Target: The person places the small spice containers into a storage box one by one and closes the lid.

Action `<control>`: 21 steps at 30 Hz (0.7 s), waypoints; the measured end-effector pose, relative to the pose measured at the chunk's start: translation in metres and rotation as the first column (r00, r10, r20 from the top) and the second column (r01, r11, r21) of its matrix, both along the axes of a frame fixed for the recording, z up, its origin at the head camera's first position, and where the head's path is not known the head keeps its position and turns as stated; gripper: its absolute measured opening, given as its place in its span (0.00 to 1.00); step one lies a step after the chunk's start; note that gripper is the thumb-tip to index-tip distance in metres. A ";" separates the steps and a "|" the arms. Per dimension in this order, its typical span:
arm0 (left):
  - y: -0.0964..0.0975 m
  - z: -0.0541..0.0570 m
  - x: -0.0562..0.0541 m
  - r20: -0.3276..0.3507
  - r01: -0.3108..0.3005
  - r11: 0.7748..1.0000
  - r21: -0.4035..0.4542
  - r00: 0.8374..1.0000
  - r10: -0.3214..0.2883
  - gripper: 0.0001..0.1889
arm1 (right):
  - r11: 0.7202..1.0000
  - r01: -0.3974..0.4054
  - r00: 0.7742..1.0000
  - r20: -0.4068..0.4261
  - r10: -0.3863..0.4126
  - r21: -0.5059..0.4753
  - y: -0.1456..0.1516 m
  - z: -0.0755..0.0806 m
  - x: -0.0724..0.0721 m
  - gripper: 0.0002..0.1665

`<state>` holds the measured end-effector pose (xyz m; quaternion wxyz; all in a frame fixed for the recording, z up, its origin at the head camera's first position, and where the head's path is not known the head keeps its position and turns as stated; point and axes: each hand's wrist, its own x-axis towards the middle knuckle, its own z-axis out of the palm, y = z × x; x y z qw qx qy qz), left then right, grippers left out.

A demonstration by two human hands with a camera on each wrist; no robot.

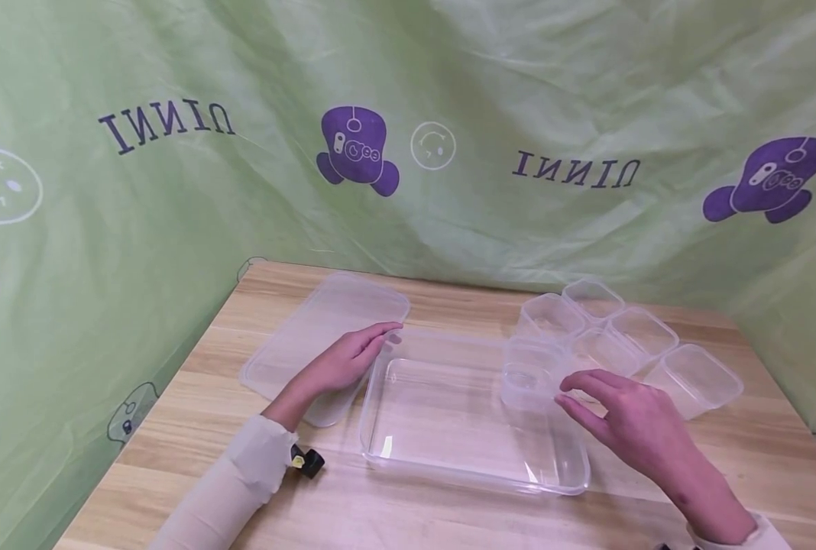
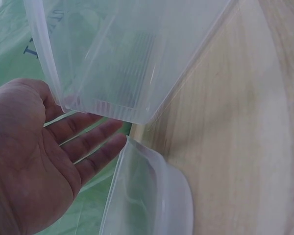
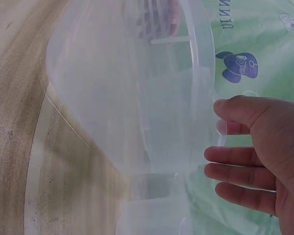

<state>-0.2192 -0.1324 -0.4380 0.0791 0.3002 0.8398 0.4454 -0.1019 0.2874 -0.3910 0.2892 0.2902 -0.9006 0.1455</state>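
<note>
A large clear rectangular plastic box (image 1: pixel 459 481) stands on the table in front of me. My left hand (image 1: pixel 349 357) holds its far left corner; the left wrist view shows the thumb behind the wall and the other fingers stretched along the outside. A small clear plastic container (image 1: pixel 528 397) is inside the box at its far right corner. My right hand (image 1: pixel 635 416) pinches the small container's rim between thumb and forefinger, while the remaining fingers (image 3: pixel 240 174) extend outside the box. Overlapping clear walls blur exactly where the two rims meet.
A flat translucent lid (image 1: pixel 298 336) lies left of the box, partly under my left forearm. Several more small open containers (image 1: pixel 700 374) stand grouped at the right back of the wooden table (image 1: pixel 339 496). Green printed cloth (image 1: pixel 477 221) hangs behind and at both sides.
</note>
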 end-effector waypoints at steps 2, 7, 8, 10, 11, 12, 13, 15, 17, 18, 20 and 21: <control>0.000 -0.001 0.000 -0.001 0.002 1.000 0.001 1.000 -0.002 0.22 | 1.000 -0.003 1.000 -0.001 0.003 0.002 0.000 -0.001 0.000 0.11; 0.000 -0.001 0.000 -0.004 0.005 1.000 0.002 1.000 -0.005 0.22 | 1.000 -0.005 1.000 -0.003 0.005 0.017 0.000 -0.003 0.000 0.08; 0.000 -0.001 -0.001 -0.004 0.006 1.000 0.001 1.000 -0.006 0.22 | 1.000 -0.004 1.000 -0.003 0.004 0.018 0.000 -0.003 0.000 0.09; 0.000 0.000 -0.001 -0.004 0.008 1.000 0.000 1.000 -0.008 0.22 | 1.000 0.001 1.000 -0.002 -0.001 0.020 0.000 -0.004 0.000 0.08; 0.000 0.000 -0.001 -0.004 0.009 1.000 0.000 1.000 -0.009 0.22 | 1.000 0.002 1.000 0.000 -0.002 0.021 -0.001 -0.004 0.000 0.08; 0.000 0.000 -0.001 -0.005 0.010 1.000 0.001 1.000 -0.010 0.22 | 1.000 0.004 1.000 0.002 -0.004 0.022 -0.001 -0.004 0.000 0.08; 0.001 0.000 -0.001 -0.005 0.011 1.000 0.001 1.000 -0.011 0.22 | 1.000 0.005 1.000 0.003 -0.005 0.022 -0.001 -0.004 0.000 0.08; 0.001 0.000 -0.001 -0.005 0.013 1.000 0.001 1.000 -0.013 0.22 | 1.000 0.008 1.000 0.004 -0.008 0.023 -0.002 -0.005 0.000 0.09; 0.000 0.000 -0.001 -0.005 0.011 1.000 -0.002 1.000 -0.011 0.22 | 1.000 0.003 1.000 0.001 -0.003 0.024 -0.003 -0.005 0.000 0.13; 0.000 0.001 0.000 -0.004 0.010 1.000 -0.003 1.000 -0.010 0.22 | 1.000 0.003 1.000 -0.003 -0.002 0.025 -0.003 -0.006 0.000 0.16; 0.000 0.001 0.000 -0.004 0.008 1.000 -0.005 1.000 -0.008 0.22 | 1.000 0.003 1.000 -0.010 -0.002 0.027 -0.004 -0.007 0.000 0.23; 0.000 0.001 0.000 -0.005 0.008 1.000 -0.006 1.000 -0.008 0.22 | 1.000 0.002 1.000 -0.013 -0.002 0.028 -0.004 -0.007 0.000 0.26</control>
